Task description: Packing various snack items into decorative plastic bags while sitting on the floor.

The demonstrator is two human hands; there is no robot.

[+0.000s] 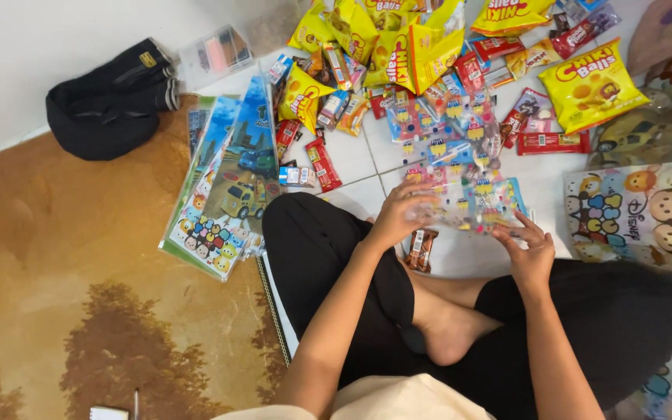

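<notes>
Seated cross-legged on the floor point(367, 159), both hands hold one clear patterned bag point(472, 201) above the knees. Left hand point(400, 216) grips its left edge; right hand point(529, 250) pinches its right corner, near yellow snack packets point(594, 85).

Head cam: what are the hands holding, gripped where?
Both hold one clear printed goodie bag: left hand at its left edge, right hand at its lower right corner.

The person's forearms are running out of the bottom edge, and the left hand point(395, 218) is covering one end of the clear printed bag point(472, 204), whose pattern is blurring. The small brown packet point(421, 249) is lying partly under that bag. The cartoon-printed bags point(647, 214) are being cut by the right edge, the yellow snack bags point(398, 35) by the top.
</notes>
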